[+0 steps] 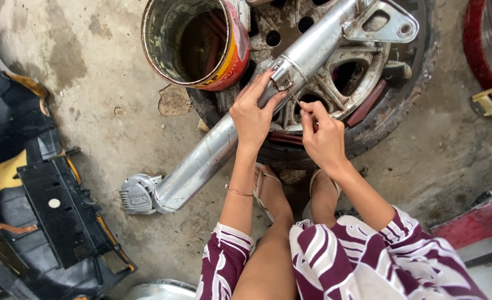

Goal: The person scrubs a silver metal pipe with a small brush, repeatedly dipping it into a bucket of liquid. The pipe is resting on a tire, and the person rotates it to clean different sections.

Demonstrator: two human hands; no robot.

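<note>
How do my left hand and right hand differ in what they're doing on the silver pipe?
The left hand lies spread over the silver pipe, fingers reaching the metal clamp; the right hand is off the pipe, fingertips pinched around a thin tool aimed at that clamp. The left wrist wears a thin bangle; the right is bare. Both work above the wheel.
</note>
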